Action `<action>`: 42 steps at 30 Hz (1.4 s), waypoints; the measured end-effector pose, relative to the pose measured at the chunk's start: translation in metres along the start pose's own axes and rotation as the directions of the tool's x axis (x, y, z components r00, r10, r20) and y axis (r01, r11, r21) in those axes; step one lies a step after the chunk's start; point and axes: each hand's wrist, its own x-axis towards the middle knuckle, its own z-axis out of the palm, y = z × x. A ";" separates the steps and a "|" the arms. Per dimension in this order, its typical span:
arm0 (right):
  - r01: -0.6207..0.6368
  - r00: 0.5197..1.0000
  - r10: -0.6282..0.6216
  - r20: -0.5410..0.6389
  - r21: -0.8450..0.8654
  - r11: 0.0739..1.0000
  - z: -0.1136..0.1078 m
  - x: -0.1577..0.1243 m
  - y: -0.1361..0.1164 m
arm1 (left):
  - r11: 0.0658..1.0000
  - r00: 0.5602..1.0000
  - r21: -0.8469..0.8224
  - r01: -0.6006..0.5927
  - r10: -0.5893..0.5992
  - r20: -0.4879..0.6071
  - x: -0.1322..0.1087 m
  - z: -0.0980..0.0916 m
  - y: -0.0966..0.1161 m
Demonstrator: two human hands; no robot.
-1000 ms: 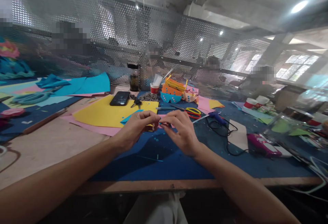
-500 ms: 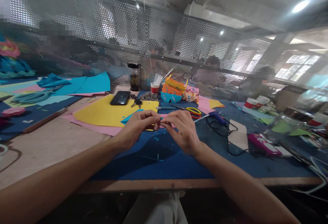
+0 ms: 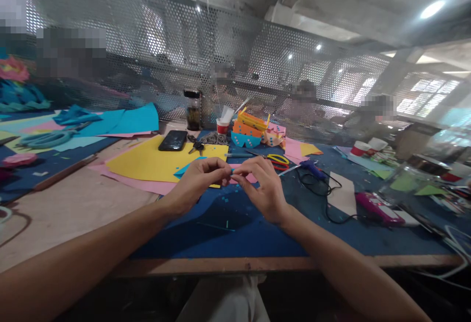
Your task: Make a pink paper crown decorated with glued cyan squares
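My left hand [image 3: 196, 182] and my right hand [image 3: 263, 189] meet fingertip to fingertip above a dark blue sheet [image 3: 239, 224] on the table. Both are closed in a pinch on something tiny between them; it is too small to name. Just behind the hands lie a yellow paper sheet [image 3: 154, 162] over a pink one [image 3: 128, 177], with a small blue paper scrap [image 3: 186, 167] on top.
A black phone [image 3: 172, 140] and keys [image 3: 196, 146] lie on the yellow sheet. Scissors [image 3: 274, 159], a blue glue gun [image 3: 311, 167] with black cord, a red cup [image 3: 222, 126], a dark jar [image 3: 192, 111] and coloured paper crafts [image 3: 250, 128] stand behind. A perforated metal screen [image 3: 221, 57] backs the table; people sit beyond it.
The hands have stayed in place; my right fingers have shifted slightly, with the pinch drawn a little closer to the left hand.
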 end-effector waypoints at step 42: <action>-0.258 0.965 0.261 0.020 0.237 0.937 0.003 0.002 -0.004 | 0.981 0.997 0.179 -0.080 0.081 0.002 0.000 0.000 0.005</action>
